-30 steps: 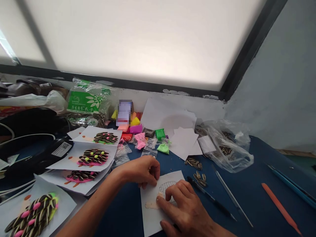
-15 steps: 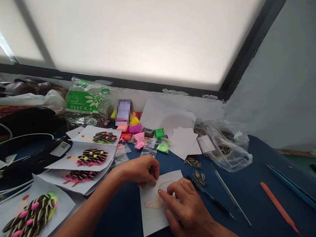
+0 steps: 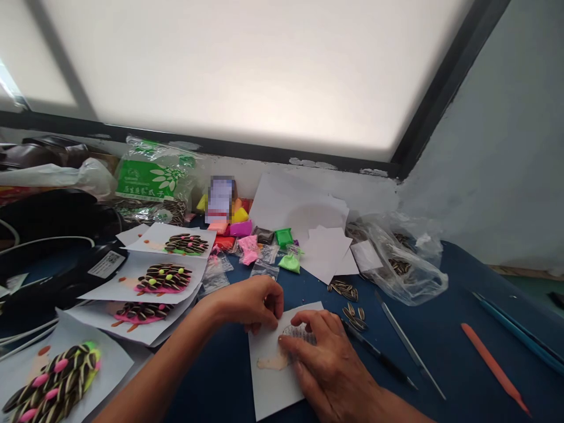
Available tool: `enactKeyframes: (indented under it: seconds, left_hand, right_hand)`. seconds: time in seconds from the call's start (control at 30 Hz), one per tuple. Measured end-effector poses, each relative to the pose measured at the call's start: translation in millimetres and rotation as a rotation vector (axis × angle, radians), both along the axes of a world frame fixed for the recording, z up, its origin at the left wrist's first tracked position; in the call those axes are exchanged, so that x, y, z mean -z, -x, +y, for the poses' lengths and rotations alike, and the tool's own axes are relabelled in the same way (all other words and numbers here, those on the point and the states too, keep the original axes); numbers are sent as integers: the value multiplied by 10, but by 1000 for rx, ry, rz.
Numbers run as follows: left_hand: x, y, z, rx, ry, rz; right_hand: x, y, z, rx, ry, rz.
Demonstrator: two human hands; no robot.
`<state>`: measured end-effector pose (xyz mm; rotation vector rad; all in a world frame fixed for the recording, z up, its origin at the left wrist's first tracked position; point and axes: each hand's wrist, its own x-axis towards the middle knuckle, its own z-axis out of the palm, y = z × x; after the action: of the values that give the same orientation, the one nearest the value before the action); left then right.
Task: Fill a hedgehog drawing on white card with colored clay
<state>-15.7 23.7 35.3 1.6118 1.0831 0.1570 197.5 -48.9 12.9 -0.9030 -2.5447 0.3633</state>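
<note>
A white paper card (image 3: 273, 396) lies on the table in front of me. It bears a drawn oval of small marks (image 3: 299, 334) and a flat patch of peach clay (image 3: 272, 362). My right hand (image 3: 330, 358) rests over the card's right side, fingers apart, index fingertip at the oval's left edge by the clay. My left hand (image 3: 259, 302) hangs at the card's top left edge, fingers curled in towards the thumb; anything between them is hidden. Just right of the card are a black pen (image 3: 381, 355) and several sunflower seeds (image 3: 353, 316).
Finished seed-and-clay hedgehog cards (image 3: 165, 279) overlap at left. Coloured clay packets (image 3: 240, 229) and blank paper (image 3: 326, 252) sit behind. A clear bag of seeds (image 3: 400, 264), a craft knife (image 3: 409, 346), an orange tool (image 3: 493, 364) and blue tweezers (image 3: 520, 332) lie at right.
My right hand has shifted slightly, its index fingertip sliding a little left and its fingers spreading, uncovering more of the drawn oval. My left hand has hardly moved.
</note>
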Motion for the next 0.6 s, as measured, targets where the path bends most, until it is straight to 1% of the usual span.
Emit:
enactKeyframes:
  seconds: [0.27, 0.43, 0.6]
  left_hand:
    - [12, -4, 5, 2, 0, -8]
    - [7, 5, 12, 0, -2, 5]
    - [-17, -1, 6, 3, -2, 7]
  right_hand:
    - [-1, 9, 2, -19, -88, -12]
    - [11, -22, -15, -5, -129, 80]
    - [28, -29, -20, -16, -112, 50]
